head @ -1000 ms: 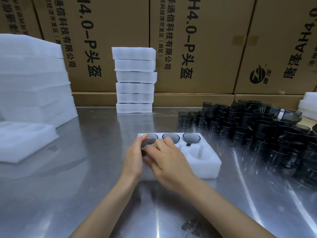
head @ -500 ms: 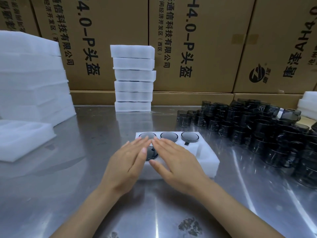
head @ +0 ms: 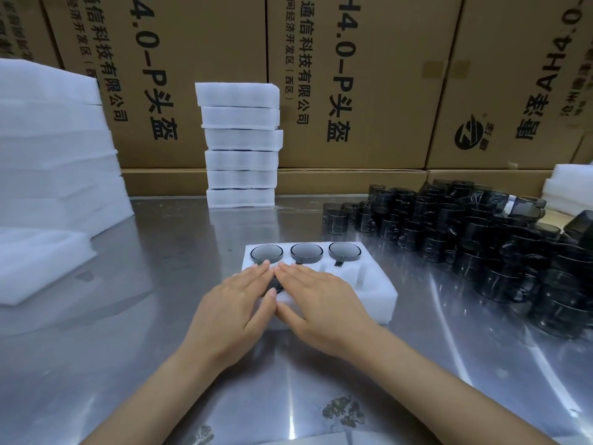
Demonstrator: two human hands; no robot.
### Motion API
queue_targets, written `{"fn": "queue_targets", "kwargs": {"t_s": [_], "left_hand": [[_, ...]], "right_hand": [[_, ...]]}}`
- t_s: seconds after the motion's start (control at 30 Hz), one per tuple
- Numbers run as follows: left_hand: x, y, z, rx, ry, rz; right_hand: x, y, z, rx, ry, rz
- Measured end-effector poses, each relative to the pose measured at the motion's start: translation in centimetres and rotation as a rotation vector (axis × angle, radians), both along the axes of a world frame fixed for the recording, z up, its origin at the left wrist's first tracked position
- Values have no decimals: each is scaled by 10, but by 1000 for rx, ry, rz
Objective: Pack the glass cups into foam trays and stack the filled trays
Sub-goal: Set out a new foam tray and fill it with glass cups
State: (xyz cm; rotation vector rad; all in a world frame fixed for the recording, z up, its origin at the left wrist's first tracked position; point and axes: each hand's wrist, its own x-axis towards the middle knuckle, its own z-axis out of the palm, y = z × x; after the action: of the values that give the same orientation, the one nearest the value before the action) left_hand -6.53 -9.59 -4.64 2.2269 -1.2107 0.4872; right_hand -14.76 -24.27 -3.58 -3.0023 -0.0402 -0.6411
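A white foam tray (head: 378, 293) lies on the steel table in front of me. Three dark glass cups (head: 303, 252) sit in its far row of pockets. My left hand (head: 236, 301) and my right hand (head: 321, 300) lie flat side by side on the tray's near left part, fingers straight, pressing on a fourth cup (head: 278, 286) that shows only as a dark sliver between them. The near right pocket holds nothing. A big pile of loose dark cups (head: 481, 232) lies to the right.
A stack of several filled foam trays (head: 240, 144) stands at the back centre against cardboard boxes (head: 353, 78). A tall stack of foam trays (head: 54, 149) and one lone foam tray (head: 38, 261) are at the left. More foam (head: 568, 187) sits far right.
A second ago both hands gripped a cup over the near left pocket. They have since flattened on top of it, and it has sunk into the tray.
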Motion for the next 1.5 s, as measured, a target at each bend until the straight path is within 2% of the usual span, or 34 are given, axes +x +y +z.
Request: {"fn": "queue_targets", "kwargs": {"t_s": [0.2,0.3,0.37,0.43,0.53,0.63,0.87,1.2,1.37,1.5], "left_hand": [[0,1,-3,-75,54,-55],[0,2,1,-156,-35,-82],[-1,2,3,-206,-118,-105],[-1,1,3,-193,-141,-106],[2,-4,0,-131,-149,-85],[6,-8,-1,-116,-166,-71],[13,-8,-3,-80,-184,-94],[17,-11,-6,-131,-169,-102],[17,-11,-6,-123,-175,-100],[17,-10,-5,-114,-157,-96]], "right_hand": [[-2,-2,-1,36,-74,35],[-4,-13,10,333,-200,55],[-4,-35,20,529,-313,-48],[-1,-65,28,563,-347,-228],[6,-99,32,578,-256,-420],[25,-117,33,550,-186,-480],[98,-144,39,332,104,-527],[138,-165,25,226,283,-590],[136,-167,25,116,227,-634],[130,-166,26,128,127,-673]]}}
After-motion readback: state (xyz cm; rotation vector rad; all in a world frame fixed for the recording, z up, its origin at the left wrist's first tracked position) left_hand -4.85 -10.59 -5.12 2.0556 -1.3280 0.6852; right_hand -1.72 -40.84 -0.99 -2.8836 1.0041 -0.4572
